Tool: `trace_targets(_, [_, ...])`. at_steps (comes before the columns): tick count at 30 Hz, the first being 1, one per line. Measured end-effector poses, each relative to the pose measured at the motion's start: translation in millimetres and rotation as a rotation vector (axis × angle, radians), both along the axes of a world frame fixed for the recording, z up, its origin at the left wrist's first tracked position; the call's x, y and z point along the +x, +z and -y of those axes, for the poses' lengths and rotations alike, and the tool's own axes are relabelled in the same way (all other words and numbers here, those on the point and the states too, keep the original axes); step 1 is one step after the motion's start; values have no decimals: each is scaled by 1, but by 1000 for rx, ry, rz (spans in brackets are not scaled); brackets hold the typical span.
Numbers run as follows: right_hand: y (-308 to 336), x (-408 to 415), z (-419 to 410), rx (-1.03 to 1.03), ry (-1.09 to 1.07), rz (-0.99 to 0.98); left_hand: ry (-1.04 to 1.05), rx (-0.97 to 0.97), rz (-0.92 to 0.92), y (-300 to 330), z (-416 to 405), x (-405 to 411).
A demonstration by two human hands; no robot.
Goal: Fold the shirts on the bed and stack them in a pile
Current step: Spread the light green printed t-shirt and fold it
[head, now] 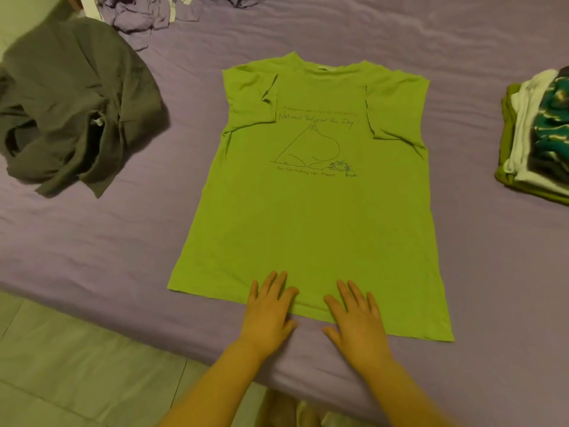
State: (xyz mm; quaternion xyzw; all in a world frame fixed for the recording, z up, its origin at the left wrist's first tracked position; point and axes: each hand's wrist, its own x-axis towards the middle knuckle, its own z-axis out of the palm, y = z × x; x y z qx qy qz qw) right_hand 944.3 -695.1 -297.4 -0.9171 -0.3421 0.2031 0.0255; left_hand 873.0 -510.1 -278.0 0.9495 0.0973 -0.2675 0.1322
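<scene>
Head view: both hands, left [268, 312] and right [357, 323], lie with fingers spread flat on the green shirt [308, 217], gripping nothing; a careless fold could undo the tucked sleeves.

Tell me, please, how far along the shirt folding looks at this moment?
Done: a pile of folded shirts sits at the bed's right edge. In hand: the green T-shirt lies flat, sleeves tucked in, with the left hand and right hand pressing flat on its hem, no grip. Left: the crumpled grey shirt and a purple heap beyond it.

A purple bedsheet [462, 41] covers the mattress, lightly wrinkled. Pale floor tiles [77, 365] show below its near edge
</scene>
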Motion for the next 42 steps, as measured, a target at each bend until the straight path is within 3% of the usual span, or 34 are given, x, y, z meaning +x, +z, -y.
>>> trace_targets(9, [-5, 11, -15, 47, -22, 119, 25, 86, 247, -14, -3, 9])
trace_targets(13, [16, 48, -29, 154, -252, 32, 53, 109, 245, -8, -19, 28])
trace_targets(15, [25, 72, -33, 129, -329, -45, 140, 6, 250, -3, -36, 46])
trace_targets(17, [33, 101, -36, 179, -347, -39, 248, -73, 280, 5, -57, 69])
trace_targets(21, [54, 173, -59, 261, -406, -24, 258, -162, 319, 27, -97, 133])
trace_targets(28, [68, 292, -111, 344, -381, -2, 256, 60, 444, 45, -152, 256])
trace_targets(38, [50, 386, -131, 553, -777, 14, 586, -55, 434, 34, -210, 372])
trace_targets(42, [41, 417, -137, 605, -787, 13, 531, -97, 493, 32, -225, 409])
